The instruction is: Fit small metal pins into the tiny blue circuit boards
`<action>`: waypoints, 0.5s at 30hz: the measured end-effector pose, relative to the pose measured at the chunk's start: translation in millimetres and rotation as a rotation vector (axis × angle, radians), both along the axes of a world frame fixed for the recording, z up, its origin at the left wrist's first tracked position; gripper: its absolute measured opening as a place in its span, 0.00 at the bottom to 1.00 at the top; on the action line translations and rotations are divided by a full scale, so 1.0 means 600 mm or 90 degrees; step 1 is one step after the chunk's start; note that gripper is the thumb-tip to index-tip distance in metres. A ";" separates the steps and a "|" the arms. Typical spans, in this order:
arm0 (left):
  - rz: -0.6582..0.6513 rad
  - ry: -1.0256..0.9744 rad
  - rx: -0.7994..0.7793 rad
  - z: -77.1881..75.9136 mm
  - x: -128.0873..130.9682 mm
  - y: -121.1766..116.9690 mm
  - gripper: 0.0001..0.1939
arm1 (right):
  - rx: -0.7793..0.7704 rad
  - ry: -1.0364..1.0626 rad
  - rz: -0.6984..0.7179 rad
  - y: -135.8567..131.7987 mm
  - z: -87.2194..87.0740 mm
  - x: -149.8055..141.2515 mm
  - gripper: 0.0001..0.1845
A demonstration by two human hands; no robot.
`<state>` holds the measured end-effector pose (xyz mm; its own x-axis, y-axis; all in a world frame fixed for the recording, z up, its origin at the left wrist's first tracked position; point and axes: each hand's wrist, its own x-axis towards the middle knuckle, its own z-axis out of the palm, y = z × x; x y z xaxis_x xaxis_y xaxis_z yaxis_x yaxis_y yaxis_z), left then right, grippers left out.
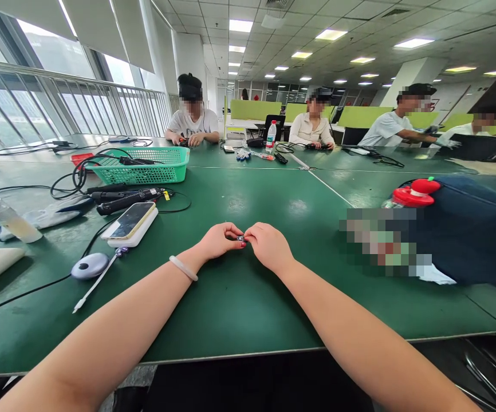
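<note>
Just above the green tabletop (235, 309), my two hands meet at a small dark piece with shiny bits (241, 238), too small to name. My left hand (219, 240), with a pale bangle at its wrist, pinches the piece from the left between thumb and fingers. From the right, the closed fingertips of my right hand (269, 245) grip its other side. The fingers cover most of the piece.
Left lie a phone (133, 221) on a white block, black tools (123, 200), a glove (54, 214), a bottle (10, 219) and a green basket (145, 166). A dark bag (475, 229) and red-lidded bottle (415, 193) stand right. Several people sit across the table.
</note>
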<state>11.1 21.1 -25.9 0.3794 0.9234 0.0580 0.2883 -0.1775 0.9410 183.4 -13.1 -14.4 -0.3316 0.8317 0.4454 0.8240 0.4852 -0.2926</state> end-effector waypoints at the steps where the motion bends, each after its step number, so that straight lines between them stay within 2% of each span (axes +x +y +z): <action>1: 0.003 -0.002 -0.001 0.000 0.000 0.000 0.16 | -0.005 0.006 0.001 -0.001 0.002 0.000 0.11; 10: 0.012 -0.105 -0.019 -0.006 0.000 0.006 0.17 | -0.033 0.038 -0.022 0.001 0.004 0.009 0.09; 15: 0.013 -0.133 -0.091 0.007 0.000 -0.003 0.17 | -0.040 0.037 -0.027 -0.002 0.006 0.006 0.09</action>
